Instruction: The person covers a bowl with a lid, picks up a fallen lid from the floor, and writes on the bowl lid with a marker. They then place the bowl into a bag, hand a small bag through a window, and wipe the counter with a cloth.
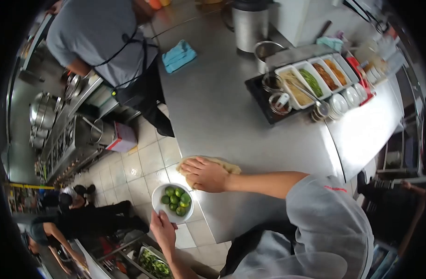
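Note:
In the head view, my left hand (pixel 164 232) grips a white bowl (pixel 157 195) by its near edge, with the thumb on the rim. Several green limes (pixel 175 200) lie inside it. The bowl is held beside the table edge, above the tiled floor. My right hand (pixel 204 175) presses down on a beige cloth (pixel 227 166) at the corner of the steel table (pixel 222 121), its fingers bent over the bunched fabric. Part of the cloth is hidden under the palm.
A black rack (pixel 262 95) with white tubs of toppings stands across the table, near a steel pot (pixel 265 50). A blue cloth (pixel 178 56) lies by the far edge. A person in an apron (pixel 106 42) stands close there. Other people work at lower left.

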Available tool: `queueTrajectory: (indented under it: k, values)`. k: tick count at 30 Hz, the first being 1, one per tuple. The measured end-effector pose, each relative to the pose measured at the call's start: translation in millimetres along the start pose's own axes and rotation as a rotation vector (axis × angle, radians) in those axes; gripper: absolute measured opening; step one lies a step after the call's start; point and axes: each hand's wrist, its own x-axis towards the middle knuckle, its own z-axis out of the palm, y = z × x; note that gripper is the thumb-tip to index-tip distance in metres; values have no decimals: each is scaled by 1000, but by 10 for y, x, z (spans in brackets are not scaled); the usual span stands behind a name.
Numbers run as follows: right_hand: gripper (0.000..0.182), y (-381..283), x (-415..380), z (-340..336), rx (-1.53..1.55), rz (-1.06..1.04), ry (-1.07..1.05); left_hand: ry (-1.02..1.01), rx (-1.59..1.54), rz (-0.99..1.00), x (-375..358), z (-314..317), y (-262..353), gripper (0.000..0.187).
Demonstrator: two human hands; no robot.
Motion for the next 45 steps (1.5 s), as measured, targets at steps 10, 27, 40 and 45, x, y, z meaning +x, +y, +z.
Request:
queueTrajectory:
  k: [10,27,40,45]
  values:
    - [52,1360,-536,-329,-328,817,524,-380,18,165,375,1099,666,20]
    - [57,570,-4872,-2232,-496,1340,429,-353,-161,51,386,2501,638,39]
    - [56,1401,-6071,-2450,-903,1374,413,-305,-301,153,-2307,3375,991,54]
    - [47,519,-5223,-2119,-318,718,563,-432,-355,303,-2798,4431,2034,49]
